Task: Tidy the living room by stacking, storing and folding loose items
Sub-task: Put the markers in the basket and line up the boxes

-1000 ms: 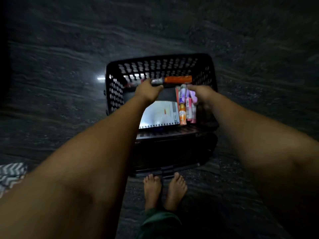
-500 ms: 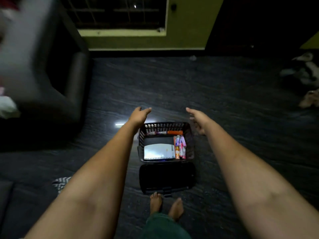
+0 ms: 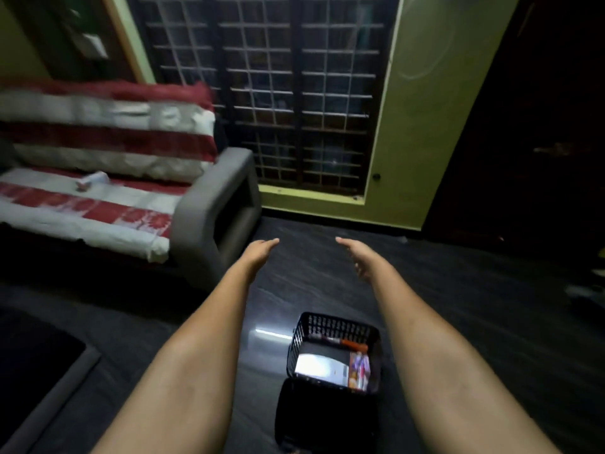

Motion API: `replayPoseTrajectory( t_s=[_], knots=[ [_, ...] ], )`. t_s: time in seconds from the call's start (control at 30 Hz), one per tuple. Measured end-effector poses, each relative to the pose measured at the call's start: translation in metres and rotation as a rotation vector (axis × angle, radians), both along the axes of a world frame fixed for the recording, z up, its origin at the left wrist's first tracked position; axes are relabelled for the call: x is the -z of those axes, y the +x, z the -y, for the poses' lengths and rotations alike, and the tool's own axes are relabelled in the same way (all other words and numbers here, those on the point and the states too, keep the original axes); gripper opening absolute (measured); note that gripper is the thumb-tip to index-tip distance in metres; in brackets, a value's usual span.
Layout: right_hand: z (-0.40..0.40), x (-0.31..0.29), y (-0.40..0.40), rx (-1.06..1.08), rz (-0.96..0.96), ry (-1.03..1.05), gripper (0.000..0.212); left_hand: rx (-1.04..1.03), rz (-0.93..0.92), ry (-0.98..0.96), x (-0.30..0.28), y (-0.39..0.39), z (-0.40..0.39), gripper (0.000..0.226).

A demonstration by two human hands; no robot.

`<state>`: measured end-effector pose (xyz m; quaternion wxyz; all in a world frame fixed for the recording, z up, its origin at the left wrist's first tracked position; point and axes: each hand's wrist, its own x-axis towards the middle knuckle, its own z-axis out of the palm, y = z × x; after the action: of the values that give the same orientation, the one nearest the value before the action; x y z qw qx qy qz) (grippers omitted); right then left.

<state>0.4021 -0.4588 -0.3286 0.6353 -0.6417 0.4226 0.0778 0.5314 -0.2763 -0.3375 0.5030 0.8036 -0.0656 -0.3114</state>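
At lower centre, we have released the basket; our left hand and right hand now hover wide and empty, ready for the sofa.

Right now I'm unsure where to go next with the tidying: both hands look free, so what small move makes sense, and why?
Probably step toward the sofa and reach for the small loose item lying on its seat. Both the left hand and right hand are open and hold nothing, and the black basket sits on the floor already holding things.
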Motion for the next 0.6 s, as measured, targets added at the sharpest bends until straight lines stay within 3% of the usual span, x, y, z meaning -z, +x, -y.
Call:
replayPoseTrajectory(
  t_s=[0.1,0.3,0.43,0.6],
  knots=[
    [-0.026,-0.044,-0.007,-0.126,0.063,-0.056,0.074,-0.095,0.103,-0.058,-0.046,-0.020,-0.031,0.032],
    [-0.118,-0.137,-0.023,-0.392,0.339,-0.070,0.054,-0.317,0.303,-0.083,-0.150,-0.091,-0.148,0.051],
    [-0.181,-0.186,-0.019,-0.570,0.387,-0.162,0.072,-0.477,0.411,-0.089,-0.210,-0.125,-0.230,0.055],
    [-0.308,-0.250,-0.036,-0.807,0.544,-0.111,0.060,-0.742,0.595,-0.062,-0.285,-0.191,-0.360,0.050]
  ],
)
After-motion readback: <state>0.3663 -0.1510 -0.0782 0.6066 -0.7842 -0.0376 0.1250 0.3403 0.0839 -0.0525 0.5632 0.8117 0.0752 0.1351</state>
